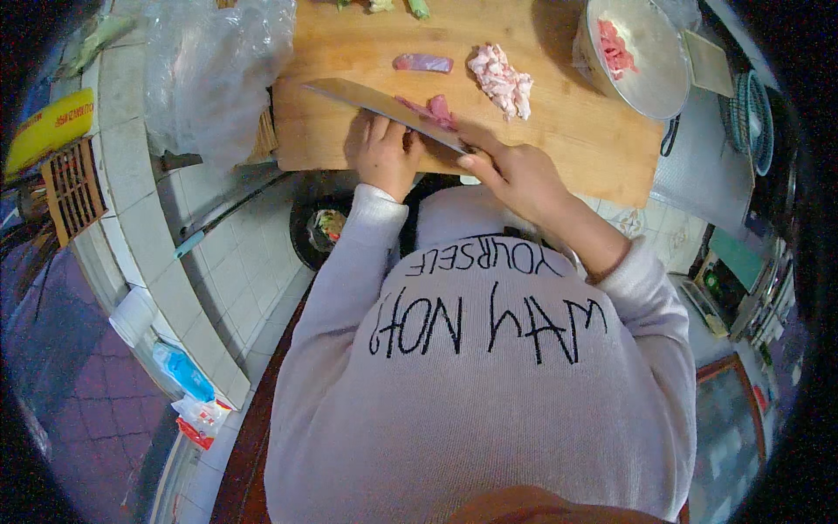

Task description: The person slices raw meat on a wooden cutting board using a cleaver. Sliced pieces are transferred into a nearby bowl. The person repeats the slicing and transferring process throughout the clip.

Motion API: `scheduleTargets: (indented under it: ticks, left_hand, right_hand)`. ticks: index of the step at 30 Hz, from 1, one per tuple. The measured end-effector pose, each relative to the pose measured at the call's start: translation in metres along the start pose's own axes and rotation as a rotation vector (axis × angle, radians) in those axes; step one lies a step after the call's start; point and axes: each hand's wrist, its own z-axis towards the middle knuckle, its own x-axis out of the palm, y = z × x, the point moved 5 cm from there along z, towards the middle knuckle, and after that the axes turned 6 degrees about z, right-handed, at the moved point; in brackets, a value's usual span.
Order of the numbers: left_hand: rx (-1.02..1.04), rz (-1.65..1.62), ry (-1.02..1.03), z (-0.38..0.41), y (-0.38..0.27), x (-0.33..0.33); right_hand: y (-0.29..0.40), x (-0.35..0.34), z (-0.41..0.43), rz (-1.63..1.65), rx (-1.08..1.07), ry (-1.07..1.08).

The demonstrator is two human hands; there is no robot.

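Note:
My right hand (524, 173) grips the handle of a broad kitchen knife (366, 98). Its long blade slants across the wooden cutting board (576, 144), tip to the upper left. On the near side of the blade my left hand (386, 154) rests with bent fingers by the flat; what lies under those fingertips is hidden. Slices of pink raw meat (440, 108) lie along the far side of the blade. Beyond them is a strip of raw meat (423, 63) with a pale, shiny face. Right of that strip sits a pile of whitish-pink fatty pieces (503, 80).
A bowl (661, 78) with cut red meat (614, 51) stands at the board's right corner. Clear plastic bags (209, 78) crowd the left side. Green vegetable pieces (419, 8) lie at the far edge. Below the board's near edge is a black bin (302, 226) holding scraps.

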Motion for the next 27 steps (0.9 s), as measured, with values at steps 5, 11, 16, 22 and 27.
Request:
scheduleTargets:
  ticks: [5, 11, 16, 22, 27]
  left_hand:
    - [0.037, 0.017, -0.025, -0.006, -0.003, 0.000]
    - [0.125, -0.111, -0.082, -0.017, -0.023, -0.005]
    - [-0.009, -0.167, 0.024, -0.023, -0.011, 0.004]
    - [0.051, 0.017, 0.048, -0.029, -0.009, 0.010]
    - [0.056, 0.030, 0.066, -0.024, -0.011, 0.007]
  right_hand:
    - [-0.021, 0.002, -0.030, -0.047, 0.059, -0.008]
    - [-0.012, 0.003, -0.007, 0.127, -0.021, -0.098]
    - [-0.008, -0.028, -0.042, 0.027, 0.034, 0.083]
    - [-0.010, -0.032, -0.079, -0.027, 0.079, 0.072]
    - [-0.007, -0.032, -0.084, 0.034, 0.126, 0.068]
